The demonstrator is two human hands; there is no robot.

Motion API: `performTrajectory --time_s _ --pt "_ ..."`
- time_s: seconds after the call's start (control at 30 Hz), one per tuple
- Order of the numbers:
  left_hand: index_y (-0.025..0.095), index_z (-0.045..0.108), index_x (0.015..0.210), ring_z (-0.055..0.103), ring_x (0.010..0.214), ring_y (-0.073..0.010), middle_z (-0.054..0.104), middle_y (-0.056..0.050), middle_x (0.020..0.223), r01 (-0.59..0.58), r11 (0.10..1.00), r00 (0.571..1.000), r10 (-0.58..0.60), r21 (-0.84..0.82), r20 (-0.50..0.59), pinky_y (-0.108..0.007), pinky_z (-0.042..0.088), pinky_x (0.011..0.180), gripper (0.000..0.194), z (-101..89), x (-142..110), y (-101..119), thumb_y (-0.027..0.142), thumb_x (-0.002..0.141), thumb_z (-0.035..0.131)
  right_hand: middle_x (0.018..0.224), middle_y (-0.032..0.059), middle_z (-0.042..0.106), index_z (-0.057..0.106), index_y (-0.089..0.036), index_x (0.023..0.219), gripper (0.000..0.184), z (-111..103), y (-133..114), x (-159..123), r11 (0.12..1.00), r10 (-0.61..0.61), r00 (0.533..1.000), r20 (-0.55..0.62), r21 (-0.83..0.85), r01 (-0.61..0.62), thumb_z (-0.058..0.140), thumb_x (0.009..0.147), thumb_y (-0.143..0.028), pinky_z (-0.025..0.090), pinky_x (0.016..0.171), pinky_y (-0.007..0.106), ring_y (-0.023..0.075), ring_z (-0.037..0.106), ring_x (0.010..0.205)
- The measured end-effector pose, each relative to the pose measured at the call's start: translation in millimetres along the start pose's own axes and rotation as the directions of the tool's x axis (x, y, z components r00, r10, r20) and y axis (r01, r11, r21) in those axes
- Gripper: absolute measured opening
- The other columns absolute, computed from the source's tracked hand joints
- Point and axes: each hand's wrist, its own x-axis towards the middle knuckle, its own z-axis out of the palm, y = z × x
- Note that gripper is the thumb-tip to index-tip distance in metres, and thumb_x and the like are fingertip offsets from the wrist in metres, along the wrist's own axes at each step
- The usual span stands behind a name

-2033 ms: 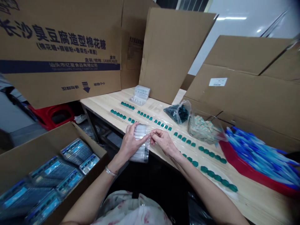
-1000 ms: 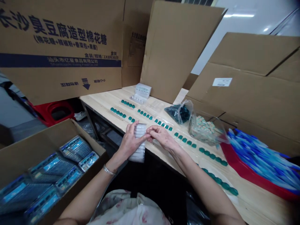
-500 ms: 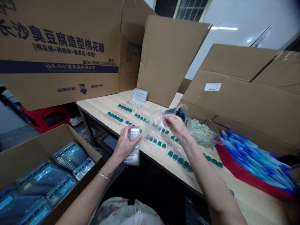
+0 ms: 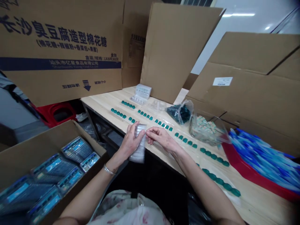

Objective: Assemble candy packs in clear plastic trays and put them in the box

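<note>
well, the left hand [image 4: 131, 140] is clamped around a stack of clear plastic trays [image 4: 140, 154] at the front edge of the wooden table [image 4: 255, 200]. the right hand [image 4: 161, 139] sits close, fingertips at the stack's side, grip unclear. a hasty pull could slip the stack and knock the teal pieces [image 4: 213, 156] out of line.

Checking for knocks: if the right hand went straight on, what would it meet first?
The right hand would meet the clear plastic trays held in the left hand; its fingertips look almost there, though depth is unclear.
</note>
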Motion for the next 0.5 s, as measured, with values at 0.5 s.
performTrajectory --time_s 0.5 --pt "0.019 0.048 0.122 0.052 0.108 -0.0212 0.053 -0.009 0.117 0.053 0.999 0.996 -0.053 0.005 -0.074 -0.036 0.041 0.094 0.058 -5.2 0 4 0.039 0.071 0.066 0.051 -0.0025 0.057 0.059 -0.015 0.072 0.015 -5 15 -6 0.996 0.011 0.981 -0.191 0.094 0.007 0.061 0.072 -0.030 0.038 0.046 0.020 0.0070 0.047 0.043"
